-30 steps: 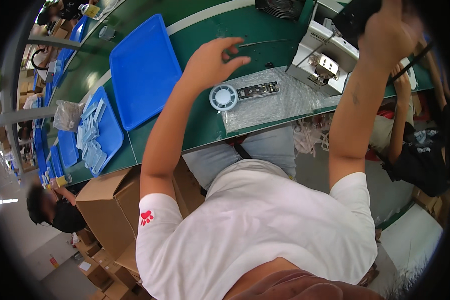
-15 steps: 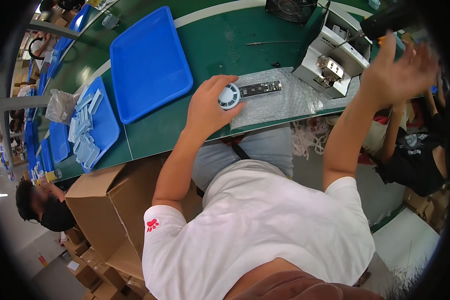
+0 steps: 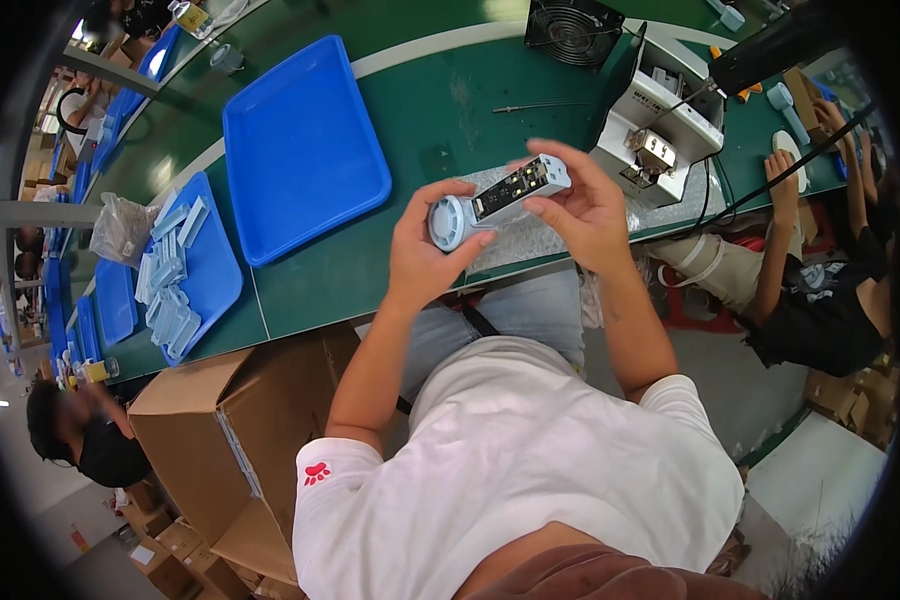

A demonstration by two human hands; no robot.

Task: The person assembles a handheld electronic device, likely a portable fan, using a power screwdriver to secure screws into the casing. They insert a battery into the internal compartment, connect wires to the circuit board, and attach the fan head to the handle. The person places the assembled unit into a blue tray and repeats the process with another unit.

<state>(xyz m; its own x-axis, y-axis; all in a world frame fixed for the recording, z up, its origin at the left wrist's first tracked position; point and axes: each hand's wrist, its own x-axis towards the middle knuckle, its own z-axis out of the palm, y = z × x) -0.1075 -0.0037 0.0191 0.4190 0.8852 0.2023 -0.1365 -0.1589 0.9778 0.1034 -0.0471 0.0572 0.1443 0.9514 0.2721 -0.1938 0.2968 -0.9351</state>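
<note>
Gripping one pale-blue handheld device (image 3: pixel 507 200) over one bubble-wrap sheet (image 3: pixel 513 249) are one left hand (image 3: pixel 425 243), fingers curled around its round head (image 3: pixel 449 223), and one right hand (image 3: pixel 597 216), fingers and thumb pinching its opposite end.

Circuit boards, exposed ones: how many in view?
1 visible: the circuit board in the pale-blue device, held with the left hand at its round end and the right hand at the other. Others may be hidden.

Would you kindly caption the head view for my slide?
Left hand and right hand hold a light-blue device with exposed circuit board over bubble wrap.
</note>
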